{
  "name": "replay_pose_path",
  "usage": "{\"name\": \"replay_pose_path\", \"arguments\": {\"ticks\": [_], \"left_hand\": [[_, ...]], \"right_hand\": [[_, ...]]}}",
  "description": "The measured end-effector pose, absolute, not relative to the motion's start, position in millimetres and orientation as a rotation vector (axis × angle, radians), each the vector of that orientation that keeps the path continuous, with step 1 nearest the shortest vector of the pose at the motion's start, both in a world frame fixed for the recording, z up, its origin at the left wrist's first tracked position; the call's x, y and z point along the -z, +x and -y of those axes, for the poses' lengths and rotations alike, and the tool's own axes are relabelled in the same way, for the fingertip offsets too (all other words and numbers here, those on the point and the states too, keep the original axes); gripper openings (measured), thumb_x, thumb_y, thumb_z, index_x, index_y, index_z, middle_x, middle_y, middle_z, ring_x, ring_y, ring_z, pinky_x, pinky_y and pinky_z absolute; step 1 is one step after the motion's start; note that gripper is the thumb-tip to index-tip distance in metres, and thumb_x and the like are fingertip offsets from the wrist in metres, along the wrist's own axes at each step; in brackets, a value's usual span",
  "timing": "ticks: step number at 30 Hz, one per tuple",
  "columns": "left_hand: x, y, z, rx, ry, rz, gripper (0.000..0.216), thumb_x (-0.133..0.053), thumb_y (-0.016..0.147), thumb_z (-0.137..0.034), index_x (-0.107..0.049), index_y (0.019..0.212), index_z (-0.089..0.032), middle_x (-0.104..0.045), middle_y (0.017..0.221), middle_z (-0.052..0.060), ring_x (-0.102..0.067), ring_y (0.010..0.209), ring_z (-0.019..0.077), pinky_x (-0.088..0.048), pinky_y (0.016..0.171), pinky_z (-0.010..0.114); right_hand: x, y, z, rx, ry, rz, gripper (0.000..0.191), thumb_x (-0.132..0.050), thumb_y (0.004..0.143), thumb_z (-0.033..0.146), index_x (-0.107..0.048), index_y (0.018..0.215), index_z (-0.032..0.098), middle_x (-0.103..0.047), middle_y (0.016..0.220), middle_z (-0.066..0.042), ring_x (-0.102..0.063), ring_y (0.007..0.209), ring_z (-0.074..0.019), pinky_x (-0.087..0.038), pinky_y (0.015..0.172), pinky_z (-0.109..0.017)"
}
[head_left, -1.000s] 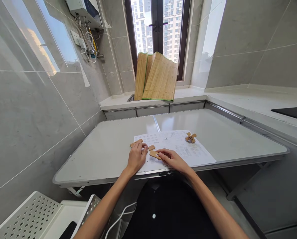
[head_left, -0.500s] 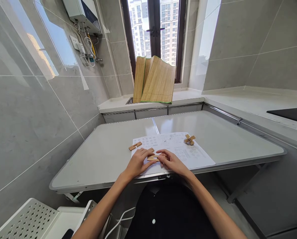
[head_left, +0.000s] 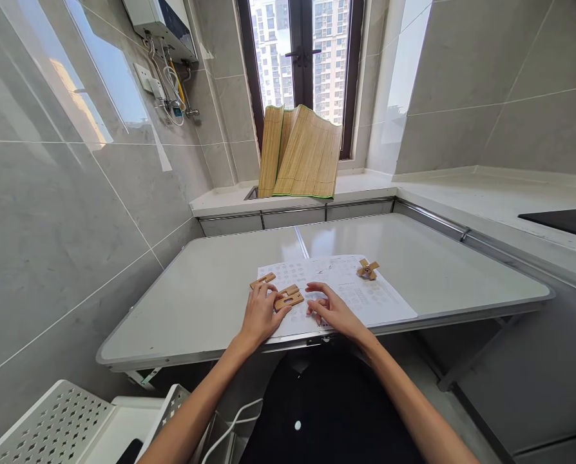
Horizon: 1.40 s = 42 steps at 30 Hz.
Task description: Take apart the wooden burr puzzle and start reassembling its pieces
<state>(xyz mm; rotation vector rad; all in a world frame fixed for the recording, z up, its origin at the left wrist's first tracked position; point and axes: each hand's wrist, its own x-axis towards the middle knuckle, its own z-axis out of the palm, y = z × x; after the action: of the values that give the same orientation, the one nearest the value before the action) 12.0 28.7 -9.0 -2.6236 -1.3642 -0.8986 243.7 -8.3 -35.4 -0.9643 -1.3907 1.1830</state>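
My left hand [head_left: 260, 312] pinches a flat wooden puzzle piece [head_left: 288, 300] with a slot in it, held just above a printed instruction sheet [head_left: 365, 299] on the white folding table [head_left: 196, 303]. A second wooden piece [head_left: 288, 290] lies right behind it. A third piece [head_left: 262, 280] rests at the sheet's left corner, just beyond my left fingers. My right hand [head_left: 330, 307] hovers over the sheet with fingers spread, holding nothing. An assembled wooden cross [head_left: 368, 268] sits on the sheet's far right part.
A folded bamboo mat [head_left: 300, 152] leans against the window on the sill counter. A tiled wall runs along the left. A counter with a black hob [head_left: 566, 220] lies to the right. A white perforated rack [head_left: 60, 425] stands at lower left.
My right hand let go of the slotted piece and drew back to the right with its fingers spread. My left hand now holds that piece alone, shifted slightly left.
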Motion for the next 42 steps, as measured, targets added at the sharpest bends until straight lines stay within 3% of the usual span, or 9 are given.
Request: {"name": "replay_pose_path", "arguments": {"ticks": [7,22,28,34,42], "left_hand": [[9,17,-29,0.897,-2.583,1.485,0.023,-0.079,0.082,-0.042,-0.073,0.090,-0.021,-0.067,0.110,0.012,-0.058,0.115,0.0363,-0.052,0.095,0.055],[8,5,-40,0.857,-2.599,1.539,0.023,-0.071,0.090,-0.045,-0.068,0.093,-0.022,-0.067,0.112,0.011,-0.063,0.112,0.0315,-0.054,0.093,0.049],[8,-10,-55,0.797,-2.550,1.552,0.028,-0.063,0.094,-0.051,-0.069,0.098,-0.024,-0.068,0.108,0.010,-0.064,0.100,0.0294,-0.053,0.090,0.046],[6,-19,-67,0.785,-2.466,1.558,0.029,-0.067,0.092,-0.048,-0.069,0.101,-0.021,-0.064,0.113,0.013,-0.060,0.107,0.0320,-0.051,0.094,0.048],[10,-23,-91,0.788,-2.438,1.764,0.050,-0.069,0.089,-0.055,-0.059,0.120,-0.017,-0.062,0.119,0.014,-0.064,0.104,0.0324,-0.055,0.089,0.046]], "right_hand": [[33,244,11,-1.198,-0.973,1.431,0.046,-0.065,0.091,0.048,-0.053,0.128,0.024,-0.065,0.126,-0.009,-0.063,0.069,-0.0116,-0.052,0.059,-0.028],[32,245,10,-1.226,-0.929,1.432,0.042,-0.065,0.091,0.050,-0.056,0.121,0.022,-0.068,0.104,-0.007,-0.068,0.073,-0.0144,-0.048,0.056,-0.026],[32,245,11,-1.240,-0.911,1.445,0.042,-0.065,0.091,0.051,-0.057,0.119,0.020,-0.070,0.100,-0.007,-0.067,0.074,-0.0151,-0.047,0.056,-0.026],[30,246,12,-1.248,-0.916,1.459,0.041,-0.065,0.092,0.050,-0.059,0.119,0.020,-0.071,0.097,-0.007,-0.066,0.074,-0.0155,-0.048,0.059,-0.027],[28,247,14,-1.248,-0.913,1.471,0.042,-0.065,0.091,0.053,-0.060,0.117,0.020,-0.071,0.096,-0.007,-0.065,0.073,-0.0157,-0.048,0.059,-0.028]]}}
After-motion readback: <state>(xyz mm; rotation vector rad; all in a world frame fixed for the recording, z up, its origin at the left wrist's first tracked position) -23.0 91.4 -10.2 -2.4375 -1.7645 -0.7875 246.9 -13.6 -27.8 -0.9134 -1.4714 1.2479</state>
